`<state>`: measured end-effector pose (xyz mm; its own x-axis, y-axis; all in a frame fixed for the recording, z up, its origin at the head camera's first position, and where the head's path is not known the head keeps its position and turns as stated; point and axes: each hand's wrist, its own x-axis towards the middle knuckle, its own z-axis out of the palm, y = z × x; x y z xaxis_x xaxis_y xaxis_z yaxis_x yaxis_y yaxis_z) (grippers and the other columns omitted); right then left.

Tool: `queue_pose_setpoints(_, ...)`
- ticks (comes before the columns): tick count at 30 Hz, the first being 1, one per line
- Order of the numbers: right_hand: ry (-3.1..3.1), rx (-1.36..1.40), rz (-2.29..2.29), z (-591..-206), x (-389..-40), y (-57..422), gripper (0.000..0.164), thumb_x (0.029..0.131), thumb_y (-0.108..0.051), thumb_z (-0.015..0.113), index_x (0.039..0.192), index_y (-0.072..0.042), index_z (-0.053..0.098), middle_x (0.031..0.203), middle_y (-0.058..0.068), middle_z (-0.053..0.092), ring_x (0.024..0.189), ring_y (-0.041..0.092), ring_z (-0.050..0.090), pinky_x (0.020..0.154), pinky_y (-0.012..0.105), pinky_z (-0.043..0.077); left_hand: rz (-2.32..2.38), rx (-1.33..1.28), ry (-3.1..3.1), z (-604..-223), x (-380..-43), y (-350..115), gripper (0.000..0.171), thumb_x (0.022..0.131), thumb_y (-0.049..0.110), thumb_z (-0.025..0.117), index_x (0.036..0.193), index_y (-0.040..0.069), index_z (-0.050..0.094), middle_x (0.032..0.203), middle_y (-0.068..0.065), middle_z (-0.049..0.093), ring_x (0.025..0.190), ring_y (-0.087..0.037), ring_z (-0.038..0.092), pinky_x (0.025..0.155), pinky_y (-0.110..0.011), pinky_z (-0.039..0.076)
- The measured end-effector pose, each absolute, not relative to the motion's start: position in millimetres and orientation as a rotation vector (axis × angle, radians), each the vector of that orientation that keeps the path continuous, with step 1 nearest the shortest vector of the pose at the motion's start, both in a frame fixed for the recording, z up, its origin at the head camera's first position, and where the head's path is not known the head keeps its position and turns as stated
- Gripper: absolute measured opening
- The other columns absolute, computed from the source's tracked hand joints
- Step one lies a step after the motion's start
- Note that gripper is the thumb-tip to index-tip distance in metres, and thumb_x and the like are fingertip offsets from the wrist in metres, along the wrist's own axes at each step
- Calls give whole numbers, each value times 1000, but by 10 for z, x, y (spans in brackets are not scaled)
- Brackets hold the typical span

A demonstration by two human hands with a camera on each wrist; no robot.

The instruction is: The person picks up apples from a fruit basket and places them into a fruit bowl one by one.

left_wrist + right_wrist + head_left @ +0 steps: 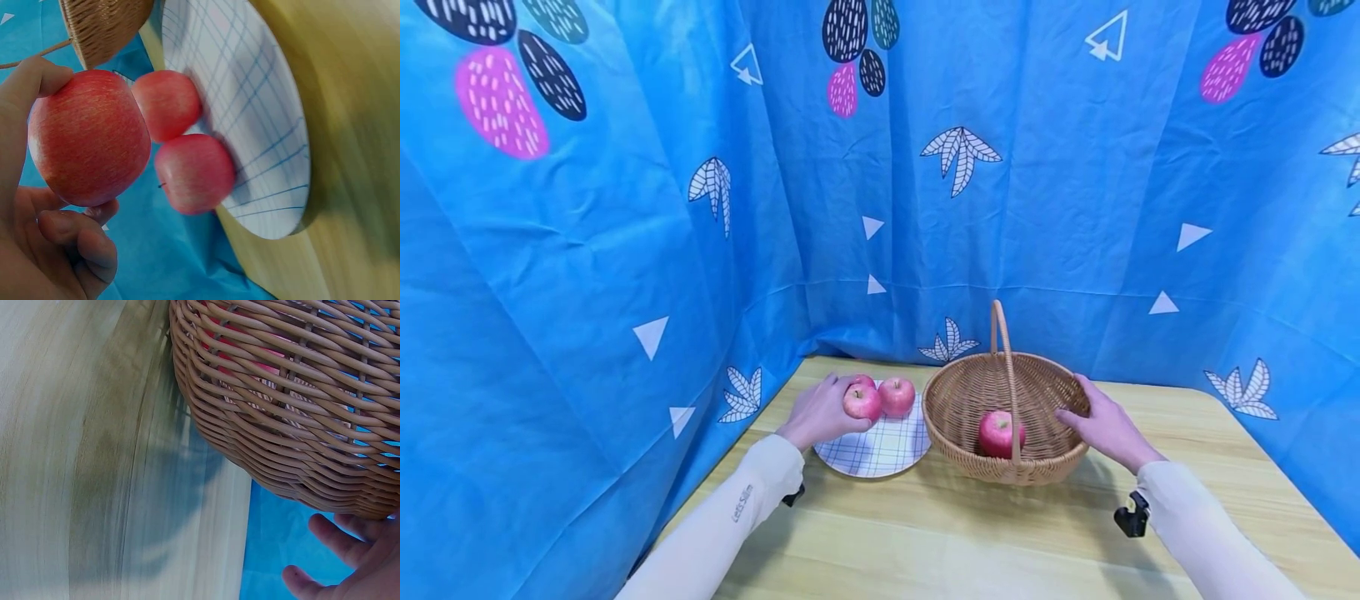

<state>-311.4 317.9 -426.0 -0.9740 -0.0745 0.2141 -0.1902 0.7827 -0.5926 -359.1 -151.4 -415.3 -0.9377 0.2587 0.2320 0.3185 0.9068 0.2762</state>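
My left hand (822, 413) holds a red apple (90, 137) above the plate, thumb on one side and fingers on the other. Behind it, two more apples sit close together on the round, blue-checked white plate (880, 454): one apple (897, 397) shows well, while the other apple (167, 105) is mostly covered in the head view. Right of the plate stands a wicker basket (951, 408) with a tall handle and one apple (997, 434) inside. My right hand (1108, 427) grips the basket's right rim, thumb inside and fingers along the outer wall.
A pale wooden table (880, 542) carries the plate and basket. A blue patterned curtain (1045, 208) hangs behind the table and along its left side. The basket handle (1009, 375) arches over the basket's opening.
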Motion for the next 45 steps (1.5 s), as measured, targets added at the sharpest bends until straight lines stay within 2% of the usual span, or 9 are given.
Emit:
queue_pose_setpoints(6, -2789, 216, 963, -4275, -3122, 3177, 90, 97, -45, 63, 159, -2, 15, 149, 39, 38, 132, 59, 41, 107, 71, 33, -431, -401, -2906, -4272, -3598, -1571, 87, 73, 63, 77, 145, 22, 53, 131, -12, 60, 103, -32, 63, 85, -51, 55)
queue_pose_setpoints(10, -2789, 217, 973, -4278, -3121, 3173, 91, 96, -46, 63, 159, -2, 15, 148, 39, 38, 132, 59, 41, 107, 71, 33, -434, -379, -2925, -4331, -3600, -1591, 85, 72, 62, 77, 141, 19, 56, 118, -8, 61, 90, -26, 61, 78, -46, 55)
queue_pose_setpoints(14, -2789, 215, 972, -4284, -3116, 3169, 91, 96, -46, 63, 159, -2, 15, 148, 39, 38, 132, 58, 41, 107, 71, 33, -437, -377, -2918, -4389, -3619, -1619, 76, 72, 61, 77, 131, 16, 61, 109, -4, 61, 86, -22, 59, 74, -43, 54)
queue_pose_setpoints(22, -2793, 211, 982, -4291, -3114, 3167, 91, 97, -47, 63, 159, -2, 14, 149, 39, 38, 132, 58, 41, 107, 70, 33, -438, -306, -2932, -4575, -3699, -1730, 78, 70, 59, 79, 133, 16, 62, 123, -8, 63, 100, -25, 61, 85, -48, 55)
queue_pose_setpoints(27, -2797, 201, 990, -4293, -3117, 3185, 91, 97, -46, 62, 160, -4, 13, 150, 38, 37, 133, 58, 41, 107, 70, 34, -446, -270, -2953, -4663, -3716, -1773, 71, 69, 59, 80, 123, 16, 65, 115, -5, 63, 94, -22, 59, 83, -47, 54)
queue_pose_setpoints(33, -2795, 209, 1006, -4268, -3110, 3172, 93, 97, -48, 62, 160, -4, 11, 151, 38, 35, 133, 59, 39, 107, 71, 32, -445, -258, -2964, -4701, -3719, -1792, 69, 67, 57, 81, 121, 17, 66, 110, -4, 61, 91, -22, 58, 81, -46, 54)
queue_pose_setpoints(39, -2795, 211, 1007, -4249, -3093, 3167, 92, 97, -46, 62, 160, -2, 10, 151, 39, 33, 134, 59, 38, 108, 71, 31, -464, -271, -2982, -4697, -3746, -1789, 72, 67, 56, 81, 124, 15, 65, 112, -5, 61, 93, -23, 58, 82, -46, 54)
queue_pose_setpoints(45, -2798, 210, 1009, -4247, -3093, 3173, 93, 97, -47, 62, 160, -3, 9, 151, 39, 33, 134, 59, 38, 107, 72, 30, -483, -259, -3023, -4692, -3760, -1793, 77, 69, 54, 83, 131, 15, 61, 120, -8, 61, 100, -25, 58, 87, -49, 53)
